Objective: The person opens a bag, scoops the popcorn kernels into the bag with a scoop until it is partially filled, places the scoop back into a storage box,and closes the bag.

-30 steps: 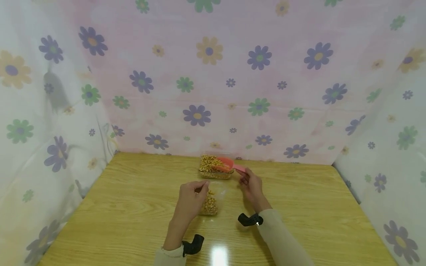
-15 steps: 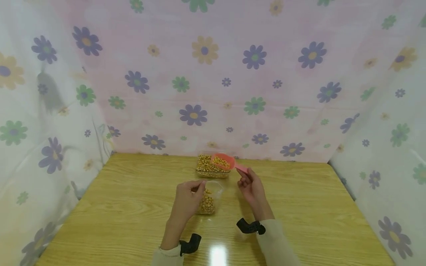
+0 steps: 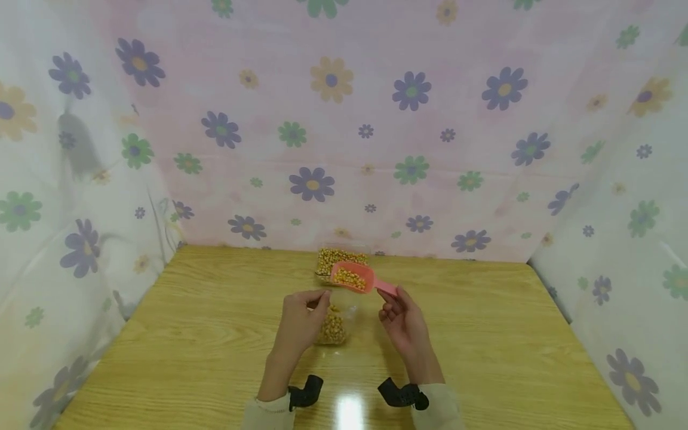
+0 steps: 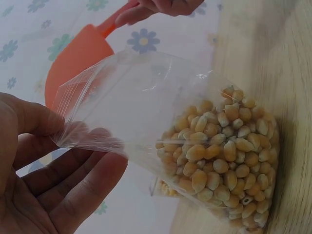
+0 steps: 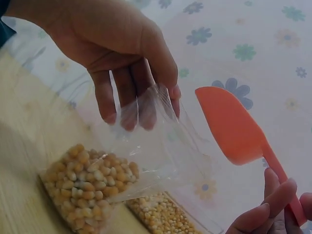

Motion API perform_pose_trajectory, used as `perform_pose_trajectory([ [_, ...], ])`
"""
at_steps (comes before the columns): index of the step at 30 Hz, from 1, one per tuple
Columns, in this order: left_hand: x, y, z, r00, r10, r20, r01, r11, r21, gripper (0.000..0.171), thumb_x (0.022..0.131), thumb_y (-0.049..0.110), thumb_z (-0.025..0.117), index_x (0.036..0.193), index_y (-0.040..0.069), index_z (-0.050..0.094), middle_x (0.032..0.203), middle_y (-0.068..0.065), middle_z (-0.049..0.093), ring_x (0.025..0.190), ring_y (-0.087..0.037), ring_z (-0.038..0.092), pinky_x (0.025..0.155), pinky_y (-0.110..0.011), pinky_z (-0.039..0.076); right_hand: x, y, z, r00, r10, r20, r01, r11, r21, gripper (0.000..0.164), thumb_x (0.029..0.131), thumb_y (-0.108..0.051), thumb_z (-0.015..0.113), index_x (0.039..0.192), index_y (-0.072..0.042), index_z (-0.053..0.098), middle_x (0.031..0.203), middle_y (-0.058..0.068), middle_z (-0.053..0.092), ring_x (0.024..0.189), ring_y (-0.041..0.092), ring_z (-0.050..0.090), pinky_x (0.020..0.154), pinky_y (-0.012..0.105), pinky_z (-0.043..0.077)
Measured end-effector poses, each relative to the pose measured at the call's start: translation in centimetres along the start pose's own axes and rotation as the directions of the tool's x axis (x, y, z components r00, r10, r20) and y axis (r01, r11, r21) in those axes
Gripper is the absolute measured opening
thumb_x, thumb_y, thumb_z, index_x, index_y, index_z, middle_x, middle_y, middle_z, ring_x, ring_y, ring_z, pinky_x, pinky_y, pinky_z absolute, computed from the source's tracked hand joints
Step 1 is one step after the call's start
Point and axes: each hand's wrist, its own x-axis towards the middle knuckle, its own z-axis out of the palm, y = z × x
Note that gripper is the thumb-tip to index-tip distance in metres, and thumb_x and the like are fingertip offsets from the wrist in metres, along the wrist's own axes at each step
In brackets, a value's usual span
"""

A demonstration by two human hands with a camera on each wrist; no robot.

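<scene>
My left hand (image 3: 302, 322) pinches the top edge of a clear plastic bag (image 4: 141, 92) between thumb and fingers. Corn kernels (image 4: 229, 161) fill the lower part of the bag, which stands on the table. My right hand (image 3: 407, 325) holds a pink-red scoop (image 5: 231, 126) by its handle. A load of kernels lies in the scoop's bowl, seen in the head view. The bowl is raised above the bag and overlaps the front of a clear container (image 3: 322, 276) of corn kernels. In the left wrist view the scoop (image 4: 78, 63) shows behind the bag's mouth.
The wood-grain table (image 3: 215, 310) carries the container near its back edge, behind the bag. A flowered cloth (image 3: 365, 179) hangs at the back and on both sides. Black wrist mounts (image 3: 400, 394) sit on both wrists.
My right hand has lifted the scoop out of the container's kernels, now loaded, and brought it nearer, toward the bag. My left hand keeps its pinch on the bag.
</scene>
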Motion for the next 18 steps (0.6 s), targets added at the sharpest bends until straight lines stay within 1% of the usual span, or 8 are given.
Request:
perform_pose_trajectory([
  [3,0.1,0.1,0.0,1.000,0.001,-0.005,-0.001,1.000,0.001,0.020,0.101,0.010,0.063,0.104,-0.001,0.080,0.082,-0.014,0.074,0.069,-0.011,0.062,0.056,-0.023,0.049,-0.8,0.1,-0.2,1.000,0.001,0.001,-0.001,1.000,-0.012,0.034,0.112,-0.028,0.041,0.098,-0.014,0.069,0.091,0.000,0.078,0.068,0.007,0.057,0.071,0.024,0.049],
  [10,0.1,0.3,-0.1,1.000,0.009,-0.004,-0.009,1.000,0.014,0.019,0.100,0.007,0.064,0.103,-0.002,0.080,0.079,-0.014,0.073,0.070,-0.015,0.063,0.059,-0.024,0.050,-2.3,0.0,-0.8,1.000,-0.002,-0.011,0.002,1.000,-0.013,0.035,0.111,-0.028,0.043,0.094,-0.015,0.071,0.089,-0.001,0.078,0.068,0.007,0.059,0.072,0.024,0.049],
  [14,0.2,0.3,-0.1,1.000,0.014,0.002,-0.014,1.000,0.020,0.019,0.100,0.007,0.063,0.103,-0.004,0.079,0.080,-0.014,0.073,0.071,-0.016,0.065,0.060,-0.024,0.050,-2.8,-0.4,-1.1,0.999,-0.034,-0.023,0.032,0.998,-0.047,0.035,0.111,-0.030,0.044,0.094,-0.016,0.072,0.090,-0.003,0.078,0.070,0.007,0.059,0.073,0.022,0.050],
  [18,0.2,0.1,0.0,1.000,0.026,0.001,-0.026,0.999,0.021,0.019,0.100,0.007,0.064,0.104,-0.005,0.079,0.080,-0.014,0.074,0.071,-0.016,0.065,0.060,-0.024,0.051,-2.9,-0.4,-1.2,0.998,-0.046,-0.046,0.041,0.994,-0.098,0.034,0.110,-0.030,0.045,0.093,-0.017,0.071,0.088,-0.004,0.078,0.072,0.007,0.061,0.075,0.022,0.051],
])
